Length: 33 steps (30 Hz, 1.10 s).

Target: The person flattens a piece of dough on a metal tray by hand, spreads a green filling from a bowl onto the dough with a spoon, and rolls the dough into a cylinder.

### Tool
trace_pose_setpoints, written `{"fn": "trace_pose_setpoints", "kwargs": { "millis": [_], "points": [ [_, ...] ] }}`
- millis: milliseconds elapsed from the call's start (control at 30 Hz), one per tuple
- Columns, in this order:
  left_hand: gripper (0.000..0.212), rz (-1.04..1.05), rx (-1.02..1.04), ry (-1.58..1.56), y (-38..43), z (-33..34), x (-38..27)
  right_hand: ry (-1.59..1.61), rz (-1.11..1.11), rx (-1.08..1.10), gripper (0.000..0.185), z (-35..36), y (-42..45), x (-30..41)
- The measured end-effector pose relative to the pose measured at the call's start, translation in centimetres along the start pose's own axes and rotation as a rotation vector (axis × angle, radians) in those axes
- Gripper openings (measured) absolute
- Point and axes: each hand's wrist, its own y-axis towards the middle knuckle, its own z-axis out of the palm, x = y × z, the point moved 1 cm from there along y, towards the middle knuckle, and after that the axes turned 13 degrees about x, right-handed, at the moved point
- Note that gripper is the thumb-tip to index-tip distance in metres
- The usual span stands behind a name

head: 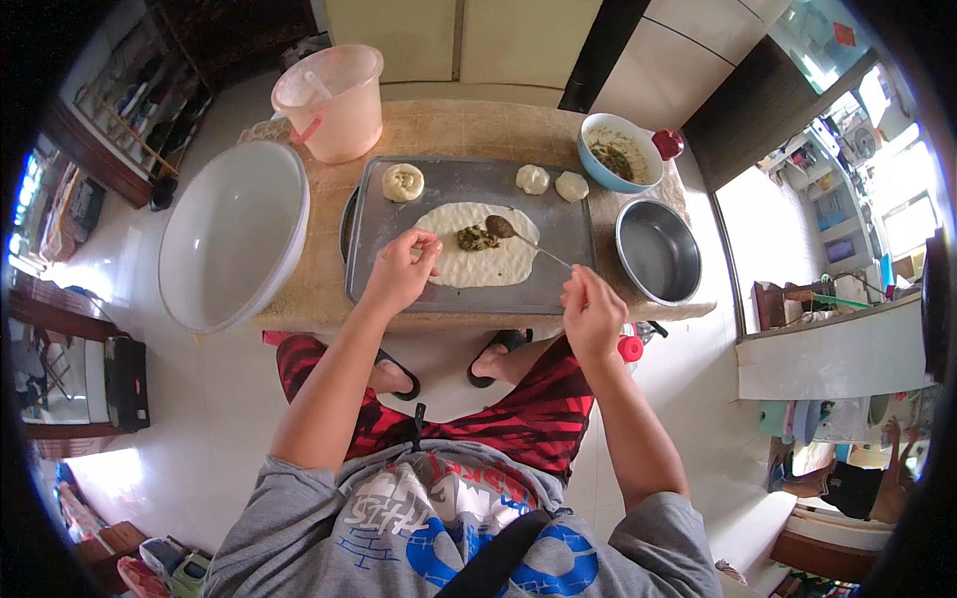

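A flat oval of rolled dough lies on a grey metal tray, with a dark mound of filling near its middle. My right hand grips the handle of a metal spoon, whose bowl is over the dough beside the mound. At the dough's left edge is my left hand, fingers bent, thumb near the fingertips; whether it pinches the edge is unclear. A coiled dough bun sits at the tray's upper left, and two dough balls at its upper right.
A blue bowl with filling and a round metal pan stand right of the tray. On the left are a large white basin and a pink plastic bucket. Another person is far off at the lower right.
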Motion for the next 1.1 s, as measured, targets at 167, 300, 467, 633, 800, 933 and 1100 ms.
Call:
{"fn": "trace_pose_setpoints", "kwargs": {
  "millis": [167,300,467,633,800,933,1100],
  "points": [
    [0.031,0.039,0.041,0.010,3.5,-0.9,-1.9,0.692,0.668,-0.005,0.018,-0.5,0.9,-3.5],
    [0.031,0.051,0.049,0.041,7.5,-2.2,-4.7,1.064,0.846,-0.009,0.018,-1.7,1.9,-5.8],
    [0.032,0.092,0.035,0.036,13.8,-2.7,-8.6,1.367,0.960,-0.019,0.016,-5.0,4.0,-7.2],
    [0.030,0.058,0.104,0.017,21.5,0.3,-10.8,1.468,0.873,-0.088,0.015,-9.5,7.7,-9.6],
    [0.027,-0.022,0.229,0.029,28.1,6.1,-10.9,1.351,0.807,-0.264,0.013,-13.5,13.0,-15.5],
    [0.027,-0.165,0.307,0.086,32.9,10.1,-10.4,0.931,0.750,-0.292,0.019,-13.7,17.3,-21.7],
    [0.021,-0.300,0.386,0.091,36.5,12.8,-9.0,0.329,0.639,-0.137,0.020,-9.3,21.1,-27.0]
  ]
}}
